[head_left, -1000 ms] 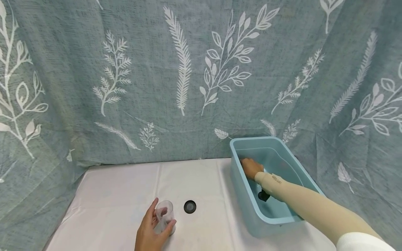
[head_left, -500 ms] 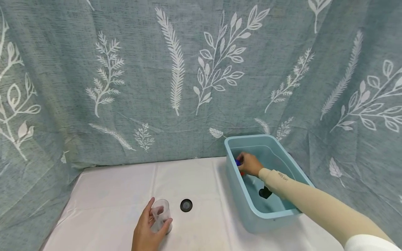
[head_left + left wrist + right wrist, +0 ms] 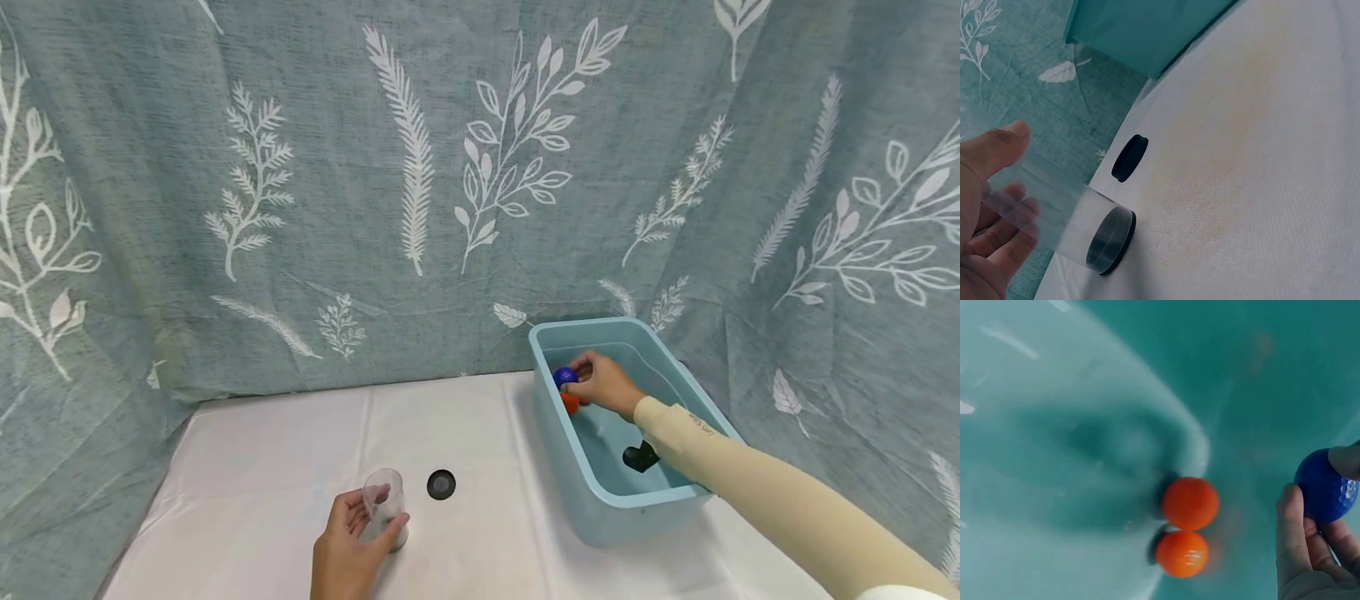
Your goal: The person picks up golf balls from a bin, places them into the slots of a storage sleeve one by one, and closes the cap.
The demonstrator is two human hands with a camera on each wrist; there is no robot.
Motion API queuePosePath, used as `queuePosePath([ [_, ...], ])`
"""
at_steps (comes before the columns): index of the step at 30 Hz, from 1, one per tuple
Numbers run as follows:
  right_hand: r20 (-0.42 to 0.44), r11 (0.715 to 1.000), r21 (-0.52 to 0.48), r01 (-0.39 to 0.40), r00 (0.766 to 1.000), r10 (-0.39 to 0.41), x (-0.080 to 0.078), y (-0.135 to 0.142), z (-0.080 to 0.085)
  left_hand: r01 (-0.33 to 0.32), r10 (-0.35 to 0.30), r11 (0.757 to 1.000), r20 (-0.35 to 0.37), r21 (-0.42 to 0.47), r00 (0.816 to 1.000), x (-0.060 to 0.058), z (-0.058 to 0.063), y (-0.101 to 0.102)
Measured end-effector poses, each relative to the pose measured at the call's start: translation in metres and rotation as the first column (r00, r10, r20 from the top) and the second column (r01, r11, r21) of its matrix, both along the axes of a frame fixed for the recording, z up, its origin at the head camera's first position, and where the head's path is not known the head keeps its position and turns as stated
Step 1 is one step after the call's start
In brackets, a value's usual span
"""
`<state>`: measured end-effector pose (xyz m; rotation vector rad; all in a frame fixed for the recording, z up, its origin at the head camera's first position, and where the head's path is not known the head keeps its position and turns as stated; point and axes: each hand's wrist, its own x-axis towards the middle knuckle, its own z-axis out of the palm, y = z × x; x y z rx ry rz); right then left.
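My left hand [image 3: 345, 546] holds a clear plastic tube [image 3: 1063, 209] upright on the white cloth, thumb on one side and fingers on the other. A dark cap closes the tube's lower end, while its top looks uncapped in the head view. Beside it lies a round black lid [image 3: 441, 484]. Inside the blue bin, my right hand [image 3: 609, 385] pinches a dimpled blue golf ball [image 3: 1327, 487] between thumb and fingers. Two orange golf balls [image 3: 1190, 503] lie together on the bin's floor, and the right wrist view shows the blue one apart from them.
The deep blue bin [image 3: 583, 479] stands at the right of the white-covered table [image 3: 247, 483], its walls around my right hand. A grey-blue leaf-patterned curtain [image 3: 337, 192] hangs behind. Under my right sleeve shows a black object [image 3: 640, 457].
My right hand has risen from low along the bin's left wall, and the blue golf ball has come into view in its fingers. The left hand still holds the tube in place.
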<state>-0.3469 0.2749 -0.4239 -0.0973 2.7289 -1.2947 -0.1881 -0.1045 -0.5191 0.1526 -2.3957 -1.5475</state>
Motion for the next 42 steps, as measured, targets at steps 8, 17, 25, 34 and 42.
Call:
queuePosePath([
  [8,-0.051,0.998,-0.06,0.01,0.999,-0.013,0.016,0.0,0.033,-0.004,0.004,1.0,-0.022,-0.017,1.0,0.001,0.005,0.001],
  [17,-0.057,0.978,-0.208,0.021,0.998,-0.033,0.028,-0.007,0.068,0.028,-0.028,0.999,-0.001,-0.03,1.0,0.006,0.015,-0.001],
  [25,-0.118,0.925,-0.367,-0.096,0.991,0.056,0.051,-0.04,0.096,0.037,-0.039,0.997,-0.024,-0.061,0.999,0.011,0.026,-0.004],
  [34,-0.169,0.828,-0.502,-0.252,0.967,0.192,0.071,-0.102,0.093,0.052,-0.056,0.996,-0.041,-0.079,0.998,0.012,0.042,-0.005],
  [42,-0.198,0.756,-0.55,-0.354,0.935,0.294,0.087,-0.149,0.081,0.055,-0.059,0.995,-0.042,-0.084,0.997,0.019,0.056,-0.004],
])
